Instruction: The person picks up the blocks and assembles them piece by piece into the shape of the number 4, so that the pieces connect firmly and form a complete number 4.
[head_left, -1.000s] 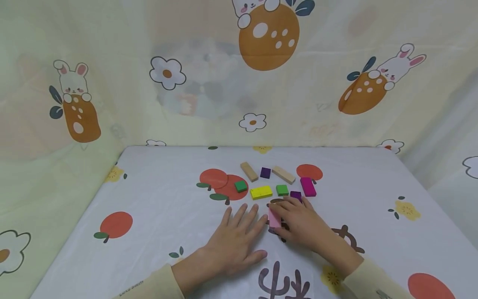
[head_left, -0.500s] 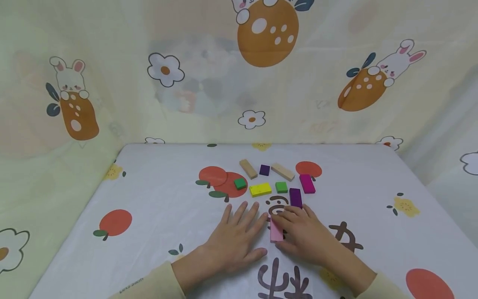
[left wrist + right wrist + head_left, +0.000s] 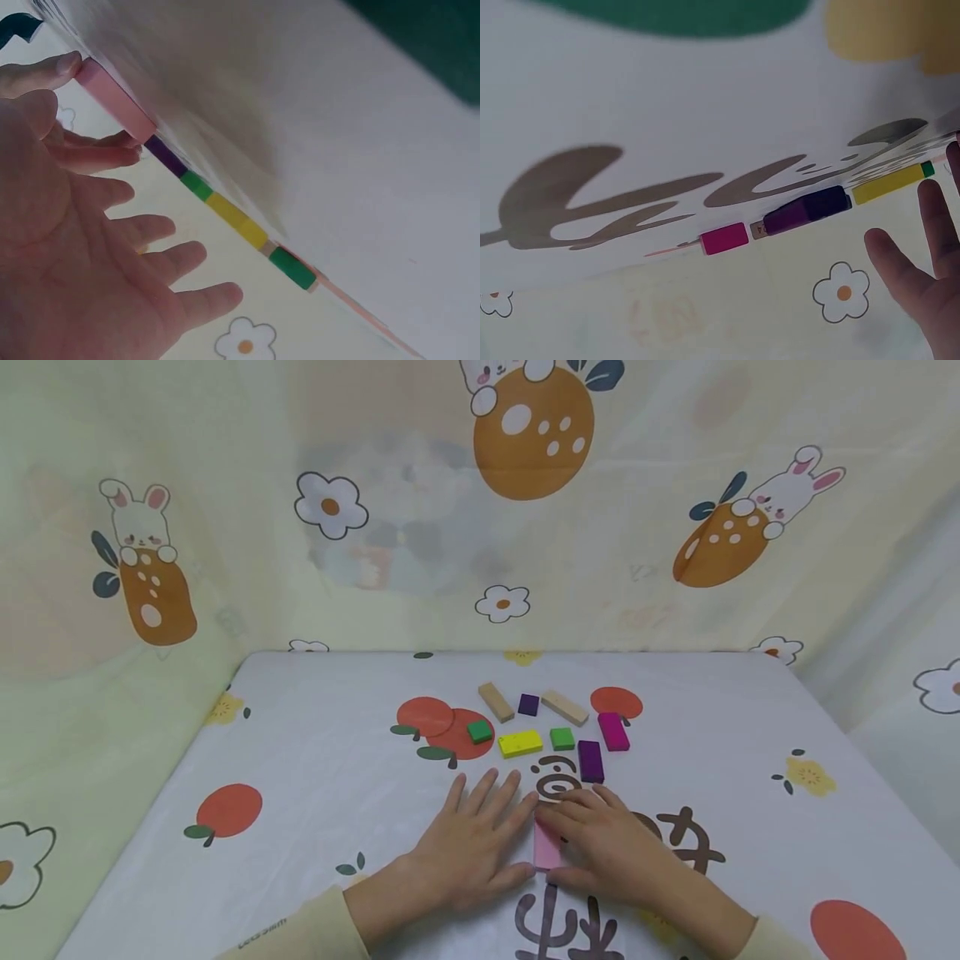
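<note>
My right hand (image 3: pixel 600 839) holds a pink block (image 3: pixel 546 850) at its two ends, the thumb at the near end and fingers at the far end; its fingers partly cover the block in the head view. In the left wrist view, the right hand's thumb (image 3: pixel 45 75) touches one end of that block. My left hand (image 3: pixel 476 847) lies just left of the block with its fingers spread straight, holding nothing. Beyond the right hand's fingertips lies a dark purple block (image 3: pixel 591 762). Part of the right hand (image 3: pixel 930 262) shows at the edge of the right wrist view.
Behind the hands lie a yellow block (image 3: pixel 521 743), two green blocks (image 3: pixel 562 739), a magenta block (image 3: pixel 613 732), a small purple block (image 3: pixel 528 704) and two bare wooden blocks (image 3: pixel 565 707). A patterned cloth covers the table (image 3: pixel 315 718); a printed curtain (image 3: pixel 420 560) hangs behind it.
My right hand has drawn the pink block nearer to me, away from the other blocks. The long purple block, partly covered before, now shows whole. My left hand has stayed put.
</note>
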`<move>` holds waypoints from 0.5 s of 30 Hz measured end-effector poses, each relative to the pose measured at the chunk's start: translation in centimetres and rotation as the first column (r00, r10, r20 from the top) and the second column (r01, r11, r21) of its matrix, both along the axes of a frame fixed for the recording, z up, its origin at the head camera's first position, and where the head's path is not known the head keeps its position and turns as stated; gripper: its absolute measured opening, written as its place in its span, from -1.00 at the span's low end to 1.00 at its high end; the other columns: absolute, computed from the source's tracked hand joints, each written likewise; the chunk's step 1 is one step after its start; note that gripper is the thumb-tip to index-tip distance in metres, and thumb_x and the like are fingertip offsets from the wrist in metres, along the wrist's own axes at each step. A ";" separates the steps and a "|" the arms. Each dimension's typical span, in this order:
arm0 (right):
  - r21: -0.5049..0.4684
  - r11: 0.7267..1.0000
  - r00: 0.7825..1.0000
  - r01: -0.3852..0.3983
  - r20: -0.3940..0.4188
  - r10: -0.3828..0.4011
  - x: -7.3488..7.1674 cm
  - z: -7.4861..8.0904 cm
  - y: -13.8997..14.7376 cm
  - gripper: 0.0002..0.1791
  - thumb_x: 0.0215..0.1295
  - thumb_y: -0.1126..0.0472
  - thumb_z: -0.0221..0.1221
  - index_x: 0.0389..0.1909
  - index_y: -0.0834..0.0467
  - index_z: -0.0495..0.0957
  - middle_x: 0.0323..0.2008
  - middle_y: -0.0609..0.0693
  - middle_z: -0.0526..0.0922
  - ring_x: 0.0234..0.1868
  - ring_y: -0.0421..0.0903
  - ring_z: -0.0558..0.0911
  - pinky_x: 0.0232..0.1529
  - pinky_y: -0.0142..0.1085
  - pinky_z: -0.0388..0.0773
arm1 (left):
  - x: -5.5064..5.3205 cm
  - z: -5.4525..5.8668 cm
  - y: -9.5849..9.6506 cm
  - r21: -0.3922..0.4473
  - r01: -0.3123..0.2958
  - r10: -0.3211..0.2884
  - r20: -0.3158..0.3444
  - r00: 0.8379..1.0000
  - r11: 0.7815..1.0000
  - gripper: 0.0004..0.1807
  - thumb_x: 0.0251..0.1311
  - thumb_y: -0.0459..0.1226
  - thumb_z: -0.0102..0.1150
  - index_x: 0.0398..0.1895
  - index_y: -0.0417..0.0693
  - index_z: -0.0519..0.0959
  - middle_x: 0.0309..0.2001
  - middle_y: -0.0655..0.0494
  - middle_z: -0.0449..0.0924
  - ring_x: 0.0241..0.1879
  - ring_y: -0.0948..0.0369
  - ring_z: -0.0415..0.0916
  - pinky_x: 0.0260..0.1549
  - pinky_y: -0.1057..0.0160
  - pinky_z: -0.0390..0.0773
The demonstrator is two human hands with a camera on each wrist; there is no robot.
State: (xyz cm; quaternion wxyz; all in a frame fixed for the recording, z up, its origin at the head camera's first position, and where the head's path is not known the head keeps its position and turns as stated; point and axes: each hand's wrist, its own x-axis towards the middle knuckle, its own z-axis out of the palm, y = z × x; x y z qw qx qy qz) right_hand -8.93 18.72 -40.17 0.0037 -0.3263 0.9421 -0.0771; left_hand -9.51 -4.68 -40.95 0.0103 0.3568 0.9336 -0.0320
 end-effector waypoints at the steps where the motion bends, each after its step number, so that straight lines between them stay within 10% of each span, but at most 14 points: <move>1: 0.001 1.000 1.000 -0.007 0.004 0.007 0.0 0.0 -0.1 -0.28 0.17 -0.20 0.43 0.34 -0.02 0.58 0.21 -0.07 0.69 0.31 0.07 0.54 0.38 0.29 0.35 | 0.0 0.0 0.0 0.001 0.001 -0.001 0.002 1.000 1.000 -0.13 0.45 0.36 -0.26 0.69 0.23 -0.01 0.69 0.05 -0.06 0.65 -0.05 -0.04 0.53 -0.27 0.09; 8: -0.015 1.000 1.000 0.000 0.013 0.001 -0.2 0.3 0.5 -0.30 0.22 -0.31 0.35 0.31 -0.06 0.60 0.20 -0.13 0.68 0.31 0.03 0.55 0.38 0.17 0.42 | 0.0 -0.1 -0.1 0.034 0.027 -0.029 0.071 0.997 0.999 -0.14 0.45 0.36 -0.27 0.70 0.26 -0.03 0.70 0.09 -0.09 0.66 -0.05 -0.06 0.53 -0.27 0.07; 15: -0.093 0.992 0.994 0.091 -0.048 -0.095 -1.6 1.0 2.9 -0.47 0.29 -0.15 0.36 0.19 0.03 0.67 0.08 -0.09 0.72 0.19 0.03 0.63 0.27 0.10 0.55 | 0.1 -0.3 -0.2 0.100 0.098 -0.120 0.256 0.959 0.990 -0.16 0.46 0.37 -0.28 0.70 0.36 -0.08 0.71 0.23 -0.17 0.69 0.02 -0.19 0.56 -0.27 -0.04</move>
